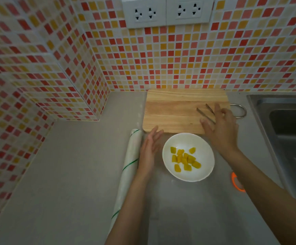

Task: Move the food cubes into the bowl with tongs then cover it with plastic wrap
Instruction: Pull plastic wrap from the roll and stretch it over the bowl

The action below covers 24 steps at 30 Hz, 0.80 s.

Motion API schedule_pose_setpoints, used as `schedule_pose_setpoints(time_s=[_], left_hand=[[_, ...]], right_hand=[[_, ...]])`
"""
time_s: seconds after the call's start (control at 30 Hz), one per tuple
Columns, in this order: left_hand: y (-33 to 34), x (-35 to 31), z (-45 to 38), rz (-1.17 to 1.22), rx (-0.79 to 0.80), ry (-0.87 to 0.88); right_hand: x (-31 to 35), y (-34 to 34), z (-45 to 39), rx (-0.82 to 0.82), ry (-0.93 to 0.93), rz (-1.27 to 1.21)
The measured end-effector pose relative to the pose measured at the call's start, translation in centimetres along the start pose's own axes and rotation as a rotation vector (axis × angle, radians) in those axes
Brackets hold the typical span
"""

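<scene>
A grey worktop runs under a wall of red, orange and cream tiles, with a steel sink set into its right side. Two double sockets sit high on the wall. One wooden board lies at the back of the worktop, bare but for the tongs, which rest on its right part, partly under the right hand's fingers. A roll of plastic wrap with green stripes lies lengthwise left of the bowl; a clear sheet seems to spread from it across the worktop, though its edges are hard to tell. One white bowl stands just in front of the board, and holds about ten yellow cubes heaped near its middle. The left hand is flat and open, holding nothing, between roll and bowl. The right hand is spread wide over the board's near right corner, gripping nothing. A metal ring lies beside the board, and an orange-rimmed round thing right of the bowl.
</scene>
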<state>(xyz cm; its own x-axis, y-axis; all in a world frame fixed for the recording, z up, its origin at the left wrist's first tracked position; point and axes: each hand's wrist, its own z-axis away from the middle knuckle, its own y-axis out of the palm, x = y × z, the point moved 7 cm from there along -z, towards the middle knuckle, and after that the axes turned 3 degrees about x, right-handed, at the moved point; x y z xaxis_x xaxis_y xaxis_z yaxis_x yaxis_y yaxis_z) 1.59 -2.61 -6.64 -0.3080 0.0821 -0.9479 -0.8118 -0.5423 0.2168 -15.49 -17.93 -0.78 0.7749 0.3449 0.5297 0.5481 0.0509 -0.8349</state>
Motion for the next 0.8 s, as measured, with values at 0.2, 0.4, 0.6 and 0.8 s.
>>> schedule_pose_setpoints(time_s=[0.2, 0.4, 0.6, 0.8], left_hand=[[-8.2, -5.8, 2.6, -0.321, -0.125, 0.205], [-15.3, -0.8, 6.5, -0.757, -0.112, -0.035], [-14.2, 2.1, 8.3, -0.983, 0.058, -0.1], [-12.5, 0.7, 9.7, -0.39, -0.003, -0.025]], right_hand=[[12.1, 2.4, 9.7, 0.204, -0.272, -0.441], [16.2, 12.1, 18.4, 0.726, -0.248, -0.407], [16.0, 13.7, 19.8, 0.739, -0.109, -0.506], [16.6, 11.9, 18.2, 0.57, -0.026, -0.675]])
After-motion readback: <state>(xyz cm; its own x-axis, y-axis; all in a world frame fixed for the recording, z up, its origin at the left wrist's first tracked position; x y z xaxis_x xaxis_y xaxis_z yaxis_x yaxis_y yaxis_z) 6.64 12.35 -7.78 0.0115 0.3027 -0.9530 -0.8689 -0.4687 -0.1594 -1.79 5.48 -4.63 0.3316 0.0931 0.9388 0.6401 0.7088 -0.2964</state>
